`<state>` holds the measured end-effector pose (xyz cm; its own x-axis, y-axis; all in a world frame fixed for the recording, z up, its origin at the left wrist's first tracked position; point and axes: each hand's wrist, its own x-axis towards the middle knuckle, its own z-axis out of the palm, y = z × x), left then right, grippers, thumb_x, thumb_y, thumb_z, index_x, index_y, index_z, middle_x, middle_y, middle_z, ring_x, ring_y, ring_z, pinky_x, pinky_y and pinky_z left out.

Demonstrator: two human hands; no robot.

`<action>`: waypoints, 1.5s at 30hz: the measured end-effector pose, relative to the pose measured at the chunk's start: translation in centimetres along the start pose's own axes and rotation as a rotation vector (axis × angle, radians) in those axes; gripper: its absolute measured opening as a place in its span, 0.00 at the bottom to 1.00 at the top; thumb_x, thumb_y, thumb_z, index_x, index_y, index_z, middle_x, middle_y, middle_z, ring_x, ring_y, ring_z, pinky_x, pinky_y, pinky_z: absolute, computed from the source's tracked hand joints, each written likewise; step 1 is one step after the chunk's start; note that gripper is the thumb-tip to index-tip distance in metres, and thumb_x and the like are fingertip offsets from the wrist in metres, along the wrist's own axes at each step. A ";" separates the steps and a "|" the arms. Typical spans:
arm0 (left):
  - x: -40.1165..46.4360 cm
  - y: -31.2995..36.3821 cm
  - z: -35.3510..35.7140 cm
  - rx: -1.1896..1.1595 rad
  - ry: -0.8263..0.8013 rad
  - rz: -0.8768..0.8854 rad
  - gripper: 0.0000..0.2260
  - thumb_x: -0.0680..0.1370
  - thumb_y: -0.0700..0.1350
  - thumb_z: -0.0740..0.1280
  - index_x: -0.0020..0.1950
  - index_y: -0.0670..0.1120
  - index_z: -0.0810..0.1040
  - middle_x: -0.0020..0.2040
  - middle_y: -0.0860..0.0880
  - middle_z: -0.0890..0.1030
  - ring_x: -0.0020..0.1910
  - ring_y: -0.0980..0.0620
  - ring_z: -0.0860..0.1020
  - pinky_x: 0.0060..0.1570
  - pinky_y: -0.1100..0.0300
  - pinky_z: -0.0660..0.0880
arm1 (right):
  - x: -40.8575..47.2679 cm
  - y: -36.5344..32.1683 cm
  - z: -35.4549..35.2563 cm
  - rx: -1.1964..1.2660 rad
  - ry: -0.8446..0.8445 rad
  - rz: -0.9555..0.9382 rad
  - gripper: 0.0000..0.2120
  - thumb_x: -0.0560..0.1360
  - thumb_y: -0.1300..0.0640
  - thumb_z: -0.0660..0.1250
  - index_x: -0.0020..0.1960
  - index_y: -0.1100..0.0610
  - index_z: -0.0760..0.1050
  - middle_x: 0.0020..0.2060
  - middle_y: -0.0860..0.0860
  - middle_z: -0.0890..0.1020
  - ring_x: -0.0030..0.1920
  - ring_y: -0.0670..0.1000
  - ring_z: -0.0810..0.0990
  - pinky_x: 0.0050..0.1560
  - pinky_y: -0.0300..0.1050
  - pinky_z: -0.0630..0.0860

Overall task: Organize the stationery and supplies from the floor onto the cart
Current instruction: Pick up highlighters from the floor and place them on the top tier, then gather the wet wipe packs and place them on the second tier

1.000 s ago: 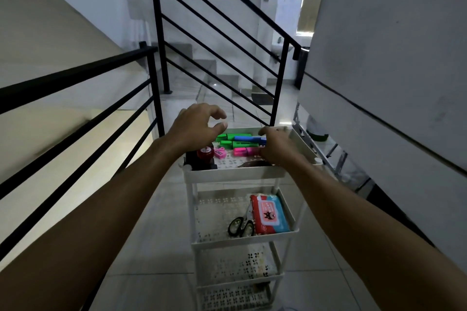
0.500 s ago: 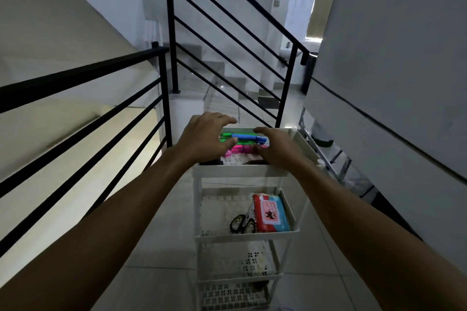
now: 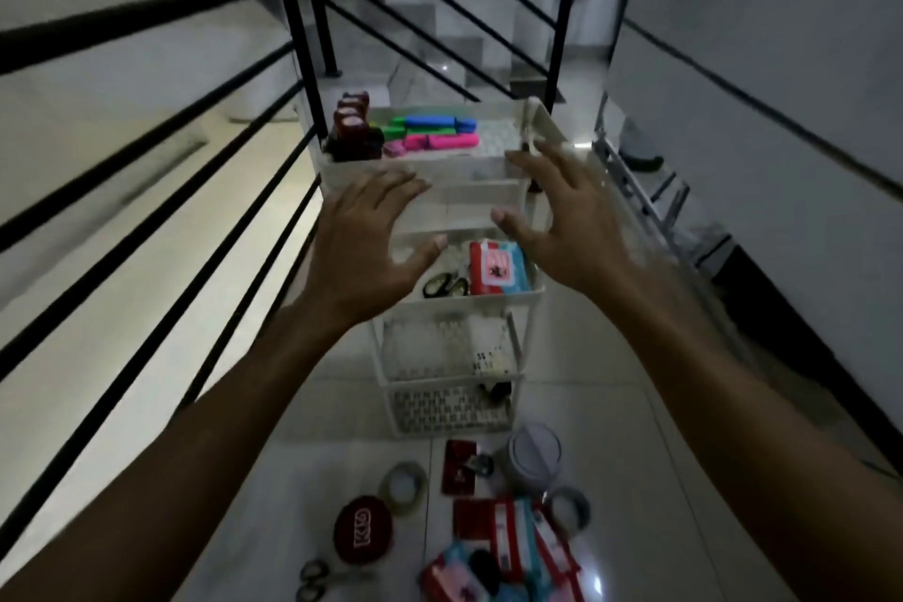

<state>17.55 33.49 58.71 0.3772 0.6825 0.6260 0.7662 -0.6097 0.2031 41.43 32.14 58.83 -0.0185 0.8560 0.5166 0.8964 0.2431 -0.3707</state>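
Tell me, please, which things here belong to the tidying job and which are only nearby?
Job: cart; on floor: tape roll, red round case, scissors, packets, grey container.
Nearby: black railing, stairs, folded metal frame.

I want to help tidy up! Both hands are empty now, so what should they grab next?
Probably reach down for the clear tape roll on the floor. Both hands, left and right, hover open and empty by the cart, and supplies lie on the tiles.

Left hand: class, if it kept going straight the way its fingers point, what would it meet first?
Probably the front rim of the cart's top tray, just beyond the left hand; depth is uncertain.
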 end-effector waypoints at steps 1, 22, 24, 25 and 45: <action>-1.4 0.5 0.6 -0.012 -0.018 -0.003 0.27 0.73 0.59 0.68 0.68 0.49 0.73 0.68 0.49 0.74 0.70 0.48 0.68 0.66 0.43 0.66 | -1.5 0.1 0.0 0.017 0.010 0.002 0.32 0.74 0.40 0.67 0.75 0.42 0.60 0.76 0.49 0.58 0.75 0.53 0.57 0.70 0.57 0.59; -41.7 4.8 5.8 -0.223 -0.334 -0.210 0.24 0.72 0.60 0.66 0.66 0.52 0.74 0.64 0.52 0.76 0.61 0.50 0.74 0.58 0.54 0.69 | -42.2 -2.0 12.9 0.032 -0.226 0.370 0.33 0.73 0.36 0.65 0.74 0.43 0.60 0.73 0.49 0.67 0.71 0.54 0.66 0.67 0.60 0.67; -43.3 4.8 7.0 -0.279 -0.394 -0.269 0.23 0.73 0.57 0.68 0.65 0.50 0.74 0.63 0.51 0.76 0.60 0.49 0.75 0.56 0.56 0.70 | -43.6 -1.5 13.3 0.007 -0.260 0.413 0.34 0.73 0.35 0.65 0.75 0.44 0.60 0.73 0.50 0.67 0.70 0.54 0.66 0.67 0.59 0.67; -43.8 4.8 7.8 -0.323 -0.430 -0.306 0.23 0.73 0.55 0.69 0.66 0.49 0.74 0.63 0.50 0.76 0.60 0.50 0.75 0.57 0.57 0.71 | -44.0 -1.1 13.6 0.001 -0.268 0.431 0.33 0.73 0.35 0.65 0.74 0.44 0.60 0.73 0.50 0.67 0.70 0.54 0.67 0.66 0.58 0.67; -46.8 2.7 34.7 -0.271 -0.965 -0.487 0.21 0.75 0.51 0.68 0.68 0.48 0.72 0.65 0.45 0.75 0.62 0.45 0.74 0.61 0.53 0.70 | -50.8 14.2 31.3 0.046 -0.583 0.717 0.31 0.73 0.47 0.71 0.73 0.49 0.64 0.68 0.53 0.72 0.65 0.56 0.71 0.63 0.54 0.70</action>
<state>20.02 13.86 3.88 0.4039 0.8278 -0.3894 0.8479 -0.1789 0.4990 41.22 6.44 3.17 0.3025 0.9001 -0.3136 0.7615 -0.4261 -0.4884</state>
